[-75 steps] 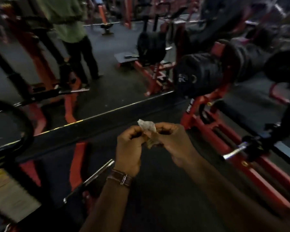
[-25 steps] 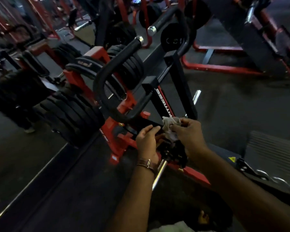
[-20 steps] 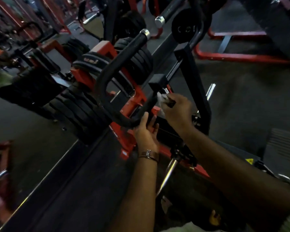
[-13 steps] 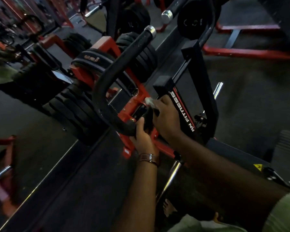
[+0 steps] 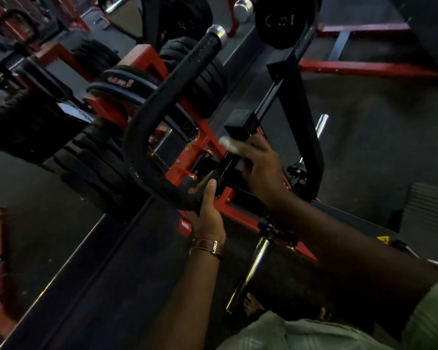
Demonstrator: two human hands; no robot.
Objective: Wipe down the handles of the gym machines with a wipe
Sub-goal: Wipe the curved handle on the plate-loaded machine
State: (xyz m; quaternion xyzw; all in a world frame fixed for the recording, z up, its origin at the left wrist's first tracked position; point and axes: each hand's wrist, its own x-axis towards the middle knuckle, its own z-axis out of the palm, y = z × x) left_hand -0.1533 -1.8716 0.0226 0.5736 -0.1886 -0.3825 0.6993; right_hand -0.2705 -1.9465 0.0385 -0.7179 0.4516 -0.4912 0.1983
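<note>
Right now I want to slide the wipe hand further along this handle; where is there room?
The curved black handle is bare from the left hand to its chrome end cap. Crowded where the right hand holds the white wipe against the black bracket.

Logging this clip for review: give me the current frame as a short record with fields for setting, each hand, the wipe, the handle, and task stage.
setting: gym floor, red and black plate-loaded machine
left hand: grips the lower bend of the handle
right hand: holds the wipe against the black bar beside the handle
wipe: white, bunched, sticking out past the fingers
handle: black curved grip with a chrome end cap
wrist: brown strap on the left
task stage: wiping under way near the handle's base
</note>
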